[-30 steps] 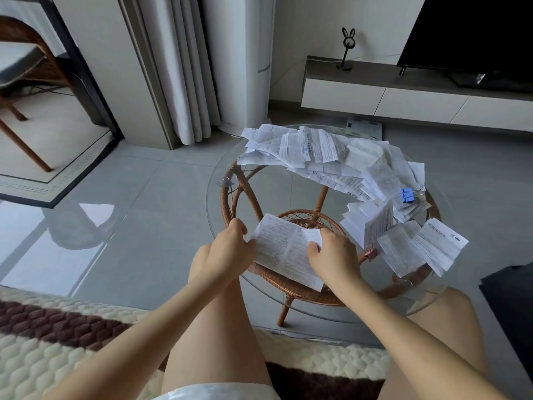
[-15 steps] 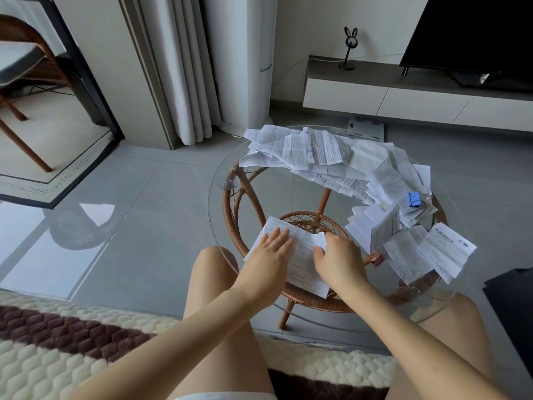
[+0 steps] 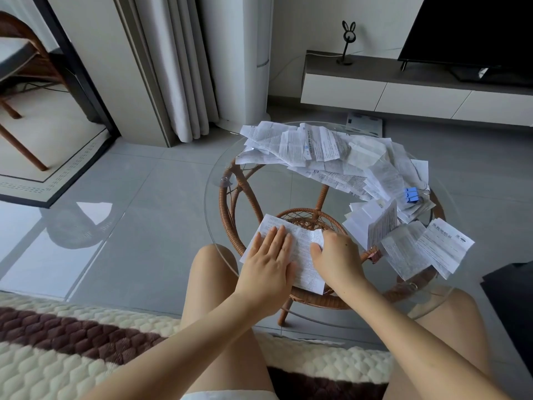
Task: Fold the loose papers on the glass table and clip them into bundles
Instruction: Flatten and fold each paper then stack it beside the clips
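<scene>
**On the glass table, a folded paper pressed flat**

The round table, on a rattan base, stands on a grey tiled floor; the paper lies on its near part. The left hand lies flat on it, fingers straight, pressing down. The right hand, fingers curled, pinches the paper's right edge, thumb on top. A heap of loose papers covers the far side, a blue binder clip at its right end.
</scene>
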`<state>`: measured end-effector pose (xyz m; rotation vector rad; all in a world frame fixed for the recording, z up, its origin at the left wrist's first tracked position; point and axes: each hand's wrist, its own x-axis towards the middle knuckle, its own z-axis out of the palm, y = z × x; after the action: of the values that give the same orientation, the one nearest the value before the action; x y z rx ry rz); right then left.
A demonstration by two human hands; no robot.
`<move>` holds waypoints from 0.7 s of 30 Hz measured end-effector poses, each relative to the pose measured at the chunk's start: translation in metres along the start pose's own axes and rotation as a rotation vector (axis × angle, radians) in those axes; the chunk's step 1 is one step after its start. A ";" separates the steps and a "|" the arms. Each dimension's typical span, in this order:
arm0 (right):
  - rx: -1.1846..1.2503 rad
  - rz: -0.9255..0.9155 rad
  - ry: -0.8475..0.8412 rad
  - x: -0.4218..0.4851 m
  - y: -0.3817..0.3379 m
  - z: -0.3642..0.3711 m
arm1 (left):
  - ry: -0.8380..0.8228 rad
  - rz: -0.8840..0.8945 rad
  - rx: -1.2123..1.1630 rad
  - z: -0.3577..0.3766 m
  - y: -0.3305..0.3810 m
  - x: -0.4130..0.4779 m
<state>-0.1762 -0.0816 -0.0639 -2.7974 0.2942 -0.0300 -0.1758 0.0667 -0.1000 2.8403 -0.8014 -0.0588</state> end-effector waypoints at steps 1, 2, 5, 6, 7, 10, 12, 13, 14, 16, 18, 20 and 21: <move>-0.002 0.006 -0.003 0.000 0.000 0.000 | -0.008 0.009 0.001 -0.002 0.001 0.000; -0.004 0.014 -0.005 0.000 0.000 0.000 | -0.015 0.014 0.008 -0.003 0.001 0.000; 0.038 0.043 -0.023 -0.002 0.000 0.000 | -0.064 -0.014 0.037 -0.005 0.004 0.000; 0.042 0.047 -0.010 -0.007 -0.001 -0.002 | -0.068 -0.025 0.047 -0.005 0.006 -0.001; 0.035 0.031 0.048 -0.012 -0.002 -0.003 | -0.074 -0.029 0.050 -0.005 0.007 -0.001; -0.055 -0.162 0.336 -0.036 0.000 -0.003 | -0.080 -0.031 0.059 -0.003 0.009 0.001; -0.022 -0.337 0.413 -0.054 0.002 0.003 | -0.091 -0.015 0.074 -0.003 0.008 0.001; 0.022 -0.389 0.384 -0.062 0.004 0.007 | -0.094 -0.009 0.078 -0.003 0.007 0.001; 0.067 -0.413 0.339 -0.069 0.006 0.010 | -0.094 -0.010 0.080 -0.002 0.006 0.000; 0.088 -0.413 0.271 -0.077 0.016 0.017 | -0.087 -0.011 0.061 -0.002 0.004 0.000; 0.069 -0.425 0.215 -0.081 0.026 0.022 | -0.077 -0.019 0.032 -0.001 0.002 0.001; 0.068 -0.448 0.139 -0.081 0.034 0.022 | -0.075 0.003 0.028 0.001 -0.001 0.001; 0.051 -0.468 0.114 -0.080 0.035 0.021 | -0.064 0.020 0.031 0.002 -0.004 0.000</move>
<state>-0.2601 -0.0910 -0.0942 -2.7521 -0.3352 -0.3012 -0.1736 0.0694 -0.1023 2.8717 -0.8511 -0.1366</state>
